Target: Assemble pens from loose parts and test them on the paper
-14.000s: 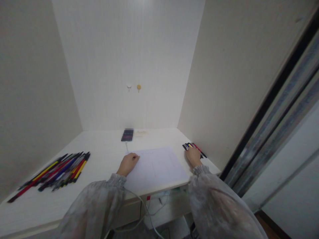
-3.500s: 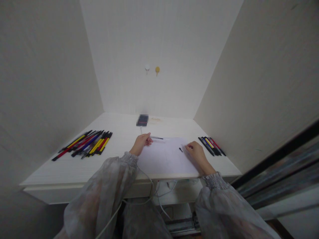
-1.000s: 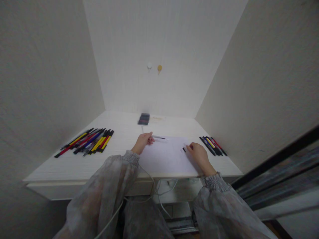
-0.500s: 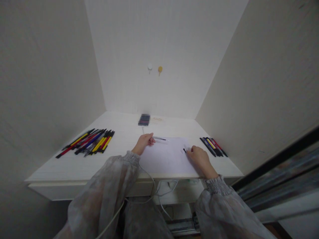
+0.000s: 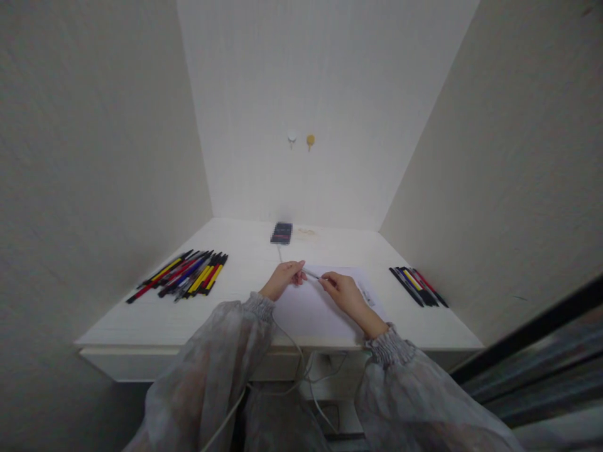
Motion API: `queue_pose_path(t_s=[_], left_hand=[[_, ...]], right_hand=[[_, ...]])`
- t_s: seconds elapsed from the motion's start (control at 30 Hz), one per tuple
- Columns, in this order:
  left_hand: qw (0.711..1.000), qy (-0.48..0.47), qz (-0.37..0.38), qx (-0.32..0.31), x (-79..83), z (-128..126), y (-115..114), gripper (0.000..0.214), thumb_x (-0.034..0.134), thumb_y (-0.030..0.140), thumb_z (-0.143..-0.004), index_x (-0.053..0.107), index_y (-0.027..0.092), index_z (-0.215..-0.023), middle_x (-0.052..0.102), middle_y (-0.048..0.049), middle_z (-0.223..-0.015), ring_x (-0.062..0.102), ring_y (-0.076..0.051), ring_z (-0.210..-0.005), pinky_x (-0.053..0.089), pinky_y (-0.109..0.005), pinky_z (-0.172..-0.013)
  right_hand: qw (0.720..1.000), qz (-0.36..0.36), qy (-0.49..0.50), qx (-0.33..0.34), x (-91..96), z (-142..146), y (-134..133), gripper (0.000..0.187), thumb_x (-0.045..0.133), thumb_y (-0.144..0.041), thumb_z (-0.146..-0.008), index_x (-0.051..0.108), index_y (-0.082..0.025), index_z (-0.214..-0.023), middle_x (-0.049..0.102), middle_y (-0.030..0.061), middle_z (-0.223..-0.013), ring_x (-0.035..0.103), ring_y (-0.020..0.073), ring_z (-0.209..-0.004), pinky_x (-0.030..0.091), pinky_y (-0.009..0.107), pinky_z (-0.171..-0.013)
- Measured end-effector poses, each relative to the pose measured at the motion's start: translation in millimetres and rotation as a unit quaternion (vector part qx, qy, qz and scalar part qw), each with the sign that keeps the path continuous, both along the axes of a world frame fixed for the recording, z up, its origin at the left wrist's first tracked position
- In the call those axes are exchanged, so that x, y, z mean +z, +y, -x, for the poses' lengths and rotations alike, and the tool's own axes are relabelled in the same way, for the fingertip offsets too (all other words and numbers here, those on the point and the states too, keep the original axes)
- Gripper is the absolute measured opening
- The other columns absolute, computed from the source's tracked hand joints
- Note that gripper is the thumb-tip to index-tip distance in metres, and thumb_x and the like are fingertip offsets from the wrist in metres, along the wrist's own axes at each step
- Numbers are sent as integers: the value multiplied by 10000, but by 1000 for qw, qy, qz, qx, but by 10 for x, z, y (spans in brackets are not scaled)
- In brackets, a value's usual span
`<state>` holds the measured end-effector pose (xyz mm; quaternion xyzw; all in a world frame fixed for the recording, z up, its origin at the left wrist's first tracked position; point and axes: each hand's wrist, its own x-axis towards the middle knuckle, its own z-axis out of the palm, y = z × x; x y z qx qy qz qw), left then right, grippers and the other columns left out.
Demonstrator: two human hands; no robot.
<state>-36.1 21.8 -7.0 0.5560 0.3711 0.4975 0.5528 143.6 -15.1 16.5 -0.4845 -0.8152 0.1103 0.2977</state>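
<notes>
White desk [image 5: 235,314], sheet of white paper [image 5: 315,311] centre: left hand [image 5: 283,279] pinches a thin pale pen refill [image 5: 311,274], its length pointing right toward the right hand [image 5: 343,292], fingertips closing on its tip.

R hand [image 5: 343,290] moved left, meets pen [image 5: 311,274].

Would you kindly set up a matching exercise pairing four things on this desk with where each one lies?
Things:
1. large pile of pens
2. small row of pens
3. dark phone
4. sheet of paper

Places:
A. far middle of the desk, near the back wall
B. right side of the desk
C. under both hands
D. left side of the desk

Pairs: 1-D, 2-B, 3-A, 4-C
</notes>
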Motion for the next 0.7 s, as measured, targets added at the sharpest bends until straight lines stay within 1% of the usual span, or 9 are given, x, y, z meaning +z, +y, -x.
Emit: queue_pose_path(t_s=[0.13, 0.23, 0.3, 0.43, 0.6, 0.7], left_hand=[[1000, -7, -13, 15, -9, 9, 8, 404, 479, 503, -726, 523, 116, -618, 577, -21, -595, 461, -64, -464, 356, -206, -484], [999, -27, -21, 7, -2, 19, 3, 332, 546, 449, -703, 533, 118, -689, 593, -18, -651, 461, -53, -483, 352, -190, -492], [999, -31, -18, 1, 9, 22, -6, 303, 589, 416, -679, 533, 120, -711, 594, -11, -665, 457, -47, -488, 349, -184, -497], [1000, -23, -1, -7, 22, 27, -11, 315, 594, 423, -671, 557, 111, -706, 553, 9, -589, 455, -49, -487, 352, -189, -514], [997, -74, 6, 25, 17, 42, 13, 294, 625, 389, -649, 582, 113, -740, 539, 14, -592, 470, -50, -518, 349, -180, -520], [992, -111, 12, 63, 7, 64, 40, 285, 637, 376, -634, 582, 115, -733, 551, 9, -633, 469, -43, -516, 347, -174, -504]], right_hand=[[999, -12, 7, -29, -72, 80, 10, 264, 407, -294, -820, 634, -161, -804, 648, 39, -686, 560, 129, -589, 364, 208, -563], [999, -15, 12, -47, -97, 153, 12, 272, 405, -298, -821, 635, -158, -783, 641, 36, -651, 556, 126, -570, 357, 203, -556], [999, -14, 18, -48, -101, 206, 10, 277, 403, -302, -824, 635, -157, -784, 642, 36, -647, 558, 125, -572, 357, 200, -560], [999, -6, 32, -39, -95, 292, 1, 258, 418, -297, -820, 635, -159, -799, 650, 38, -662, 565, 124, -581, 363, 200, -575], [997, 42, 50, -39, -114, 295, -19, 240, 435, -288, -807, 634, -156, -790, 650, 29, -629, 576, 125, -590, 368, 198, -586], [996, 65, 45, -28, -156, 232, -42, 238, 435, -285, -798, 633, -159, -760, 650, 25, -626, 573, 121, -584, 363, 196, -576]])
